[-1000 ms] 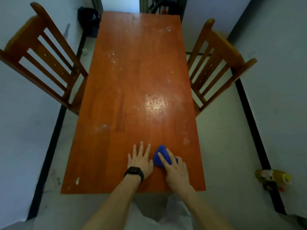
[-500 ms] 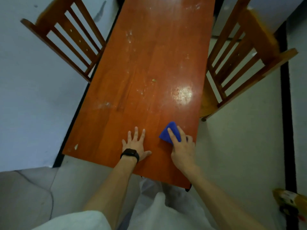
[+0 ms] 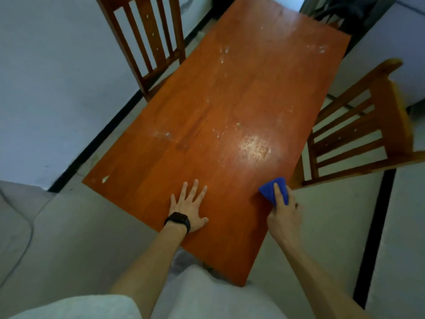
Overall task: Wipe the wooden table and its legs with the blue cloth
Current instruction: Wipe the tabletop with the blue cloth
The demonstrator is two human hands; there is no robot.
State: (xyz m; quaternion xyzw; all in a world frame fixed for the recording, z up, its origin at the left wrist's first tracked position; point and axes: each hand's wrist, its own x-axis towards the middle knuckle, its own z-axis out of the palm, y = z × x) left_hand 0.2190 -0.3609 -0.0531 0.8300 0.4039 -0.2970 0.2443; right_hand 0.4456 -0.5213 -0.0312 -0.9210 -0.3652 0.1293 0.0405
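The long reddish wooden table [image 3: 218, 116] runs away from me, its top marked with pale dusty smears and crumbs. My left hand [image 3: 189, 207], a black watch on its wrist, lies flat with spread fingers near the table's near end. My right hand [image 3: 284, 214] holds the folded blue cloth [image 3: 271, 191] against the table's right edge, index finger stretched over the cloth and the other fingers curled round it. The table legs are hidden under the top.
A wooden slat-back chair [image 3: 149, 42] stands at the table's left side and another chair [image 3: 358, 134] at its right, close to the cloth. Dark bags [image 3: 345, 12] sit beyond the far end. White walls with a black skirting line flank the tiled floor.
My right hand has slid the blue cloth rightward from near the left hand to the table's right edge. The view has swung so the table lies diagonally. The left hand stays flat.
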